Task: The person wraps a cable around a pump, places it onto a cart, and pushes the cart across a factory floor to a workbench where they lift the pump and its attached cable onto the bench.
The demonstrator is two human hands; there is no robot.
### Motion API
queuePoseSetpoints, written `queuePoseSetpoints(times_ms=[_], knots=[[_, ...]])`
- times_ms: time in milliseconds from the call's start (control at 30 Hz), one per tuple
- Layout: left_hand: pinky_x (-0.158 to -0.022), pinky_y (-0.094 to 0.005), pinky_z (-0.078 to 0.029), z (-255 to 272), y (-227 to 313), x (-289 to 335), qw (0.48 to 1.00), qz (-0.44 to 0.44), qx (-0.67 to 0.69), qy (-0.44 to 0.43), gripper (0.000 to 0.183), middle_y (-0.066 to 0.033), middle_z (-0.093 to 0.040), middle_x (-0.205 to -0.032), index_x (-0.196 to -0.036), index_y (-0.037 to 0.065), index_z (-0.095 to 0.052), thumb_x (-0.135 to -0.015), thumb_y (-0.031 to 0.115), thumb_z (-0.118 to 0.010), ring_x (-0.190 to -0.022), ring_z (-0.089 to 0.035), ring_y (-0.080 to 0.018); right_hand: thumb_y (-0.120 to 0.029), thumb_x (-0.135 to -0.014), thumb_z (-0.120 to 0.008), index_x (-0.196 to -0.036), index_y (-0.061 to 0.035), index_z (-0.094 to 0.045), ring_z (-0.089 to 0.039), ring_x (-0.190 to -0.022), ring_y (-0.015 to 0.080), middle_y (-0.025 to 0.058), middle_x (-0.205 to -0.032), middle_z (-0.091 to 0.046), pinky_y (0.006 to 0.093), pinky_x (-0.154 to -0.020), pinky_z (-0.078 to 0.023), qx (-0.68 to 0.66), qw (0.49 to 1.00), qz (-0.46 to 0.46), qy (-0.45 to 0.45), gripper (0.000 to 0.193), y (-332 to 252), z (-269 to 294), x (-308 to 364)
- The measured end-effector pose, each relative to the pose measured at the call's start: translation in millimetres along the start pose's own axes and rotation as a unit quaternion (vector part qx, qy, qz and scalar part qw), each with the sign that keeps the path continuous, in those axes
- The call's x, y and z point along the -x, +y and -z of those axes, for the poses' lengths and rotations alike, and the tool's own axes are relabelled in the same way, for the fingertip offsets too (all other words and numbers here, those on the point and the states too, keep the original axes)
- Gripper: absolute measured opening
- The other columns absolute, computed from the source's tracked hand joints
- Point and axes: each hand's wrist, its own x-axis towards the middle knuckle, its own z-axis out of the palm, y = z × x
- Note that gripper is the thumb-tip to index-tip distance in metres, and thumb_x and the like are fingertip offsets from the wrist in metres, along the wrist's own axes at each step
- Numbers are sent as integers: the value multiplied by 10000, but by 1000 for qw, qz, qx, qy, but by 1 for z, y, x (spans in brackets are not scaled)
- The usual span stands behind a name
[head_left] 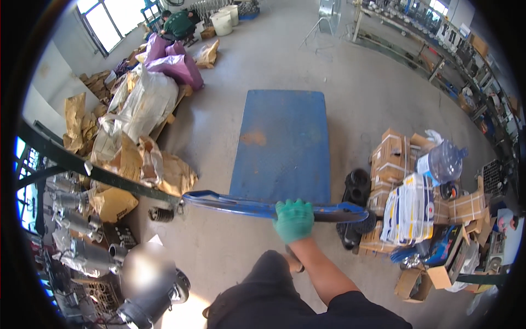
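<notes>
My right hand (294,220), in a green knitted glove, is closed around the blue push handle (235,202) of a flat platform cart. Its grip lies right of the handle's middle, and the bare forearm reaches in from the lower right. Beyond the handle stretches the cart's blue deck (285,142), scuffed, with a rusty brown patch on its left side. Nothing lies on the visible part of the deck. My left hand is out of the picture. Below the handle my dark-clothed leg (271,266) shows.
Left are purple sacks (178,66), a plastic-wrapped pallet load (145,96), torn brown paper and metal cylinders (90,257). A person (178,26) in green crouches far left. Right stand strapped cartons (390,153), a large water bottle (445,163), black round parts (356,186) and a long workbench (405,46).
</notes>
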Motion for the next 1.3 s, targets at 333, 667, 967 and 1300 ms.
queuePoseSetpoints(times_ms=[333,667,967,1300], knots=[[-977,-454,-565,-64,16,-249,977,93,192,-21,413,-164,-710,-1249,-1346,47,-660,-965,195,-715,-1103,-686,-315,-329,-821,-754,-964,-165,-691,-645,-972,295,69,-946,-688,466,-805,-524,-12,995,48,-82,227,48,-30,-194],[-1007,-464,-552,-130,44,-465,898,112,411,-106,460,-184,-696,-1285,-1372,30,-637,-956,201,-733,-1151,-673,-333,-390,-840,-764,-1125,-127,-719,-663,-1055,274,69,-1065,-717,454,-907,-507,34,984,32,-173,391,140,-22,-347],[-1037,-521,-515,-108,85,-658,893,-66,444,-22,565,-246,-666,-1334,-1416,-11,-593,-940,235,-769,-1233,-626,-419,-415,-795,-810,-1032,-127,-754,-675,-1038,269,63,-1032,-749,428,-929,-501,29,984,-6,-174,377,259,-17,-423],[-582,-415,-540,-200,223,-926,792,-273,425,-343,290,-81,-714,-688,-944,86,-760,-853,346,-851,-604,-681,-276,-290,-784,-776,-1059,-130,-767,-685,-1057,272,74,-1060,-763,411,-954,-498,21,980,32,-193,319,335,-17,-548]])
